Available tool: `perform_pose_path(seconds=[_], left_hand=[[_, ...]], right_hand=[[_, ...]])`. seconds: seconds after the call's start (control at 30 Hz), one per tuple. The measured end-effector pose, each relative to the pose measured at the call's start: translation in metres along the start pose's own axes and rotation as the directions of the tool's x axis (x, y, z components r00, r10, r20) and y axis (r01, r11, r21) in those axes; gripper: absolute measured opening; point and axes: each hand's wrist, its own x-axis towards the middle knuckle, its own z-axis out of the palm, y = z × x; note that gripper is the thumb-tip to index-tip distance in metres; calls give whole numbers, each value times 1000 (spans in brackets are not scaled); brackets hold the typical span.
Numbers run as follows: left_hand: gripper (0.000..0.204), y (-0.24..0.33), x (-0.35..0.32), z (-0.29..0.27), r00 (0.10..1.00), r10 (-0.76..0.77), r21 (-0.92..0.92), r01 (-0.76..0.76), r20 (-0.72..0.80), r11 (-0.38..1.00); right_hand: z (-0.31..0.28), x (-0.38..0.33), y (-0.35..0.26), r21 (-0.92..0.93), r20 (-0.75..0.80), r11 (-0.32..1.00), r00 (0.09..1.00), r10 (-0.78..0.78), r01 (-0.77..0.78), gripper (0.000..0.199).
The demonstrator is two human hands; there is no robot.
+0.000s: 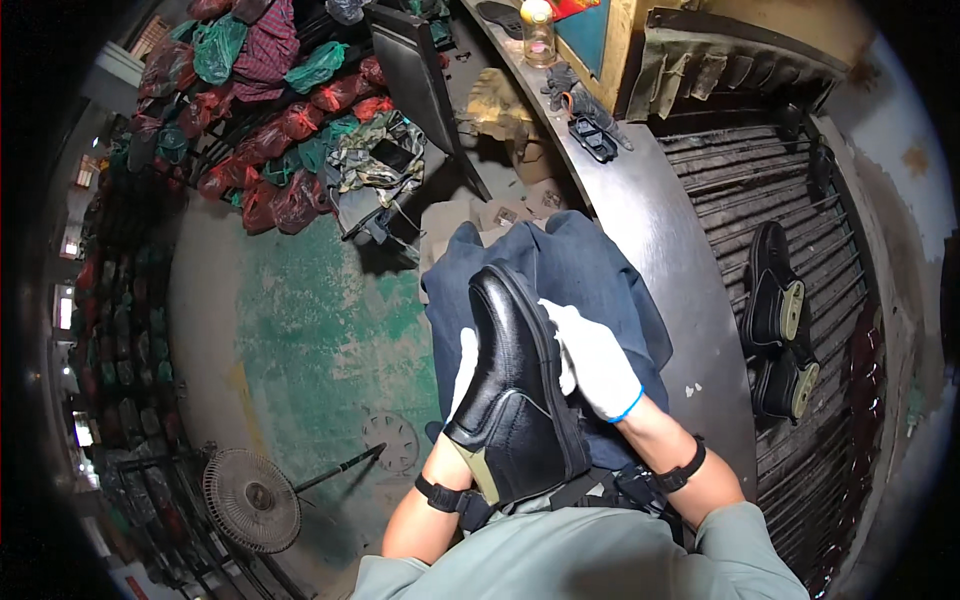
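Note:
A black leather shoe [512, 385] is held on its side above my lap, its toe pointing away from me and its heel near my waist. The dark sole faces right, and a pale yellow-green lining shows at the ankle opening. My left hand [466, 366], in a white glove, grips the upper from the left; most of its fingers are behind the shoe. On the other side my right hand [600, 362], in a white glove with a blue cuff edge, is closed against the sole edge, its fingertips partly hidden.
A metal bench [655, 220] runs along my right, bearing a black clamp-like tool [592, 138] and a jar [538, 35]. Beyond it, black shoes [775, 285] stand on a roller rack [815, 240]. A fan [252, 500], a black chair [415, 85] and red and green bags [290, 200] lie leftward.

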Motion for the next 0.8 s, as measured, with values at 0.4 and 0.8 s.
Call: perform_pose_path(seconds=[0.4, 0.8], left_hand=[[79, 17, -5, 30, 872, 465, 894, -323, 154, 309], [17, 33, 57, 71, 796, 498, 917, -172, 345, -360]], right_hand=[[-17, 23, -53, 13, 280, 981, 941, -188, 192, 104], [-27, -113, -33, -156, 79, 982, 990, 116, -103, 129]])
